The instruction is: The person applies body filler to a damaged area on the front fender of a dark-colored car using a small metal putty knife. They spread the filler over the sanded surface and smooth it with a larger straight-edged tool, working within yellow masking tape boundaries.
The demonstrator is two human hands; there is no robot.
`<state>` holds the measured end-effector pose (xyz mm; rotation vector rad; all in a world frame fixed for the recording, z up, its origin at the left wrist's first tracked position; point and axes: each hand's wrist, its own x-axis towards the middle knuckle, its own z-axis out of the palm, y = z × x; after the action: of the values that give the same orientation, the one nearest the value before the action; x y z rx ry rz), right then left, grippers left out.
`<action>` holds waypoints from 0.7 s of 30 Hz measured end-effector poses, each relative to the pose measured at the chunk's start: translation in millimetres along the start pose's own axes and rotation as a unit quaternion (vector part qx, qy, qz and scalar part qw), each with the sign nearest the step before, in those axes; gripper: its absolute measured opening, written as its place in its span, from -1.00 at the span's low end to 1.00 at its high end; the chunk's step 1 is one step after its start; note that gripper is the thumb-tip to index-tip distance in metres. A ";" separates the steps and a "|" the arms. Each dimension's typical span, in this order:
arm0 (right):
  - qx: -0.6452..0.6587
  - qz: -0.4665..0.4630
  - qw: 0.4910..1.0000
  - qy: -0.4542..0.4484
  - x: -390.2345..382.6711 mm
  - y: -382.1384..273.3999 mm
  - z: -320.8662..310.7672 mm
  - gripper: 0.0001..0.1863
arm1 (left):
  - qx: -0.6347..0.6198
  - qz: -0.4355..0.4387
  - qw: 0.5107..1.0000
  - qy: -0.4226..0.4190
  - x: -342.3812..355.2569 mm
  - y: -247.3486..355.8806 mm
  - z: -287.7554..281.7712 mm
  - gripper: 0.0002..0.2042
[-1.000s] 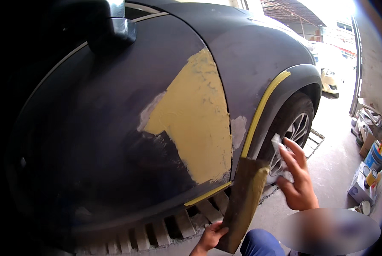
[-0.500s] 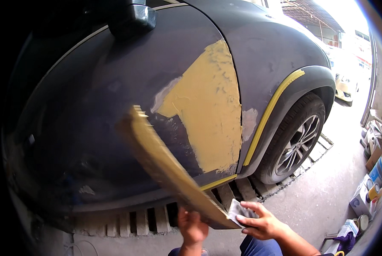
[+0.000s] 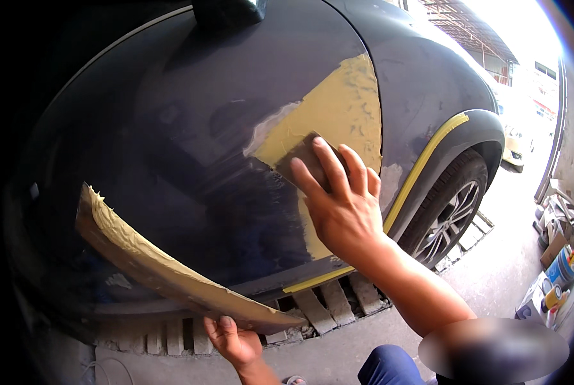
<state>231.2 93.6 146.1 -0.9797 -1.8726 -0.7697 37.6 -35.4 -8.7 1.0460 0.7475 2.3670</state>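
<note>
My left hand (image 3: 236, 341) grips the lower end of a long, thin spreader blade (image 3: 165, 269), which slants up to the left in front of the car door. Yellow body filler (image 3: 133, 234) is heaped along its upper edge. My right hand (image 3: 348, 208) presses a small, flat, dark spreader (image 3: 314, 160) against the door, fingers spread over its back. Under and around it lies a broad patch of yellow filler (image 3: 348, 96) on the dark grey car door (image 3: 191, 147). Part of that patch is hidden behind my right hand and forearm.
Right of the door seam are the front fender, yellow masking tape (image 3: 422, 160) along the wheel arch, and the wheel (image 3: 450, 215). More tape (image 3: 316, 280) runs along the sill above a floor grating (image 3: 312, 311). Cans and boxes (image 3: 550, 292) stand by the right wall.
My right hand has moved up from the long blade's end to the filler patch with the small spreader. The long blade has swung down and left in my left hand. The view has shifted.
</note>
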 end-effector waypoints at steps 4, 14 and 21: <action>0.008 0.006 1.000 0.010 16.4 -5.4 8.0 -0.34 | 0.011 -0.004 1.000 0.015 7.0 1.5 -9.1 -0.62; 0.003 0.081 0.996 -0.022 -26.9 -15.9 34.0 -0.31 | 0.040 0.003 0.999 0.030 16.4 -5.7 -28.1 -0.61; 0.014 0.125 0.990 -0.065 -111.1 -44.8 76.4 -0.32 | 0.061 -0.013 0.997 0.034 14.1 -7.6 -31.7 -0.62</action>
<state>197.3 96.5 8.2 -1.2449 -1.8195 -0.5405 5.9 -30.8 -24.0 1.0016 0.9346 2.3700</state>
